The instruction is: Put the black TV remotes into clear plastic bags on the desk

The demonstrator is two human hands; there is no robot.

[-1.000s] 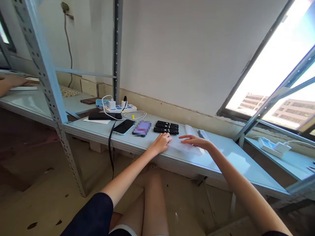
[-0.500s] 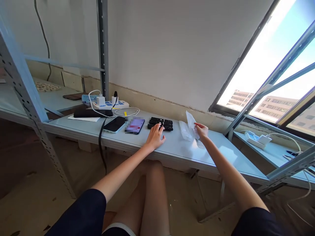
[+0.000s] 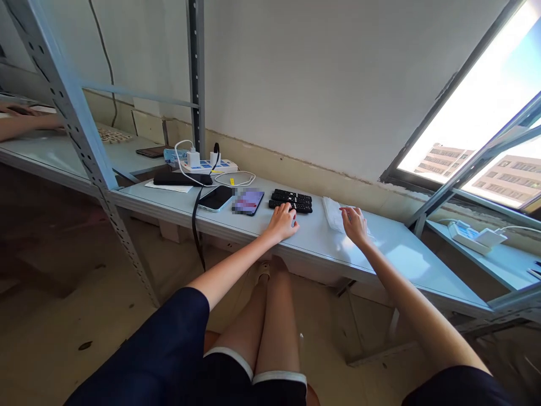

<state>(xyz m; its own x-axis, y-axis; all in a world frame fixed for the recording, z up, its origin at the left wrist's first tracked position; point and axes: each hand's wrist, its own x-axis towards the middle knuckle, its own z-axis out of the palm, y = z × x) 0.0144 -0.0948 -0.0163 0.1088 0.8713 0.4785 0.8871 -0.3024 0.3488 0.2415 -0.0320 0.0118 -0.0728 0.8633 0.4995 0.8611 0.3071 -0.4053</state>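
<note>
Several black remote controls (image 3: 291, 198) lie side by side on the light table. My left hand (image 3: 282, 223) rests at the front of the nearest one, fingers bent over its near edge and thumb apart. Farther right, clear plastic bags (image 3: 332, 213) lie flat on the table. Over their right side is my right hand (image 3: 355, 226), its fingers loosely spread and touching or just above the plastic. A phone with a lit purple screen (image 3: 253, 202) lies left of the remotes, beside a dark-screened phone (image 3: 216, 198).
A power strip (image 3: 226, 166) with white chargers and cables stands at the back left, behind a black case (image 3: 181, 179). Metal shelf posts (image 3: 80, 113) rise at the left. A second power strip (image 3: 469, 237) sits at the right. Another person's arm (image 3: 25, 124) shows far left.
My right hand has lowered the raised plastic bag onto the others. My left hand has drawn back slightly from the remotes. The view has swung left, and another person's arm now shows.
</note>
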